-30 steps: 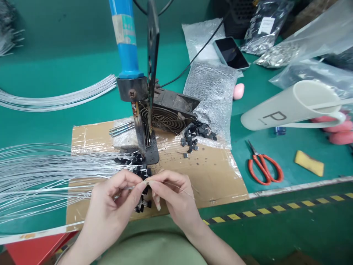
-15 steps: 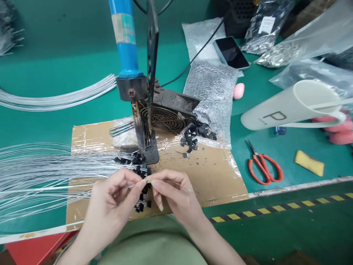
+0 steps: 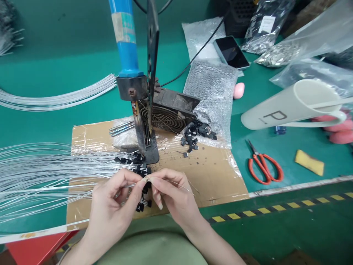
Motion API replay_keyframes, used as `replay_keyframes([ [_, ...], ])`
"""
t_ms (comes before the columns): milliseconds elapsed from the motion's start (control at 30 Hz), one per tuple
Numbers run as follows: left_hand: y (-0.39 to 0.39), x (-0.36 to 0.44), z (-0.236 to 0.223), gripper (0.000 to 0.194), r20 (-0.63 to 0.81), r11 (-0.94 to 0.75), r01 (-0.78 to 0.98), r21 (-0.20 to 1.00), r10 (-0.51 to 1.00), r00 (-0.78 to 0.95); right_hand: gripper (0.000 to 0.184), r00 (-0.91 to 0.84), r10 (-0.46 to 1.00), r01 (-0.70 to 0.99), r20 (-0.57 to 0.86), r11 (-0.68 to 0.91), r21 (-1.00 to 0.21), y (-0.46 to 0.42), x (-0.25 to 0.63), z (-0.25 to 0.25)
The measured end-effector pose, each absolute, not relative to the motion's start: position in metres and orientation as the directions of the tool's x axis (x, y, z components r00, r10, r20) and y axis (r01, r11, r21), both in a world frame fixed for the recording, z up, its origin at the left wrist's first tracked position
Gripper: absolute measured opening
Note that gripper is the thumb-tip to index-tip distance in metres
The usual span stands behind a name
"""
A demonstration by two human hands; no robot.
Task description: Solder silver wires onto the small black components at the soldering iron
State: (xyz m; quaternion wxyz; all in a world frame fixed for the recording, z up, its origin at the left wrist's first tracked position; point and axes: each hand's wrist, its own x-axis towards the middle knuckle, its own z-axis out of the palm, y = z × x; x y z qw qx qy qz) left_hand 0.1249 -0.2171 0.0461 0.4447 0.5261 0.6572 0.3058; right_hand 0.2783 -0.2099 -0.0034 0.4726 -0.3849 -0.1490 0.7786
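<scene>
My left hand (image 3: pixel 116 206) and my right hand (image 3: pixel 175 191) meet fingertip to fingertip over the front of a cardboard sheet (image 3: pixel 215 176). Both are closed in a pinch on a thin wire (image 3: pixel 179 184), whose fine strands stick out to the right past my right fingers. What lies right between the fingertips is hidden. Beneath and behind the hands sit small black connectors (image 3: pixel 141 167) on the ends of many white wires (image 3: pixel 41 167) running off to the left. Just beyond, a soldering iron (image 3: pixel 128 48) with a blue handle hangs tip down in a metal stand (image 3: pixel 152 55).
A fan (image 3: pixel 165 117) stands behind the iron, beside a pile of loose black connectors (image 3: pixel 200 130). To the right lie red-handled scissors (image 3: pixel 264 169), a yellow sponge (image 3: pixel 309 162), a white mug (image 3: pixel 278 106) and a phone (image 3: pixel 231 52). Another wire bundle (image 3: pixel 55 101) lies at the back left.
My hands stay pinched together in nearly the same place. The left hand and wrist have shifted slightly, and the fine strands at the right are spread a little differently.
</scene>
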Motion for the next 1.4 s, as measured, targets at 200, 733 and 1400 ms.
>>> replay_keyframes([
  [200, -0.220, 0.125, 0.040, 0.021, -0.233, 0.235, 0.450, 0.861, 0.971, -0.062, 0.017, -0.251, 0.847, -0.657, -0.470, -0.505, -0.560, -0.209, 0.275, -0.003],
  [733, -0.221, 0.126, 0.035, 0.021, -0.234, 0.252, 0.369, 0.895, 0.968, -0.093, 0.013, -0.200, 0.860, -0.674, -0.470, -0.469, -0.571, -0.208, 0.271, -0.003],
  [1400, -0.218, 0.132, 0.044, 0.012, -0.190, 0.256, 0.361, 0.897, 0.960, -0.207, 0.009, -0.169, 0.915, -0.605, -0.366, -0.390, -0.694, -0.214, 0.273, -0.011],
])
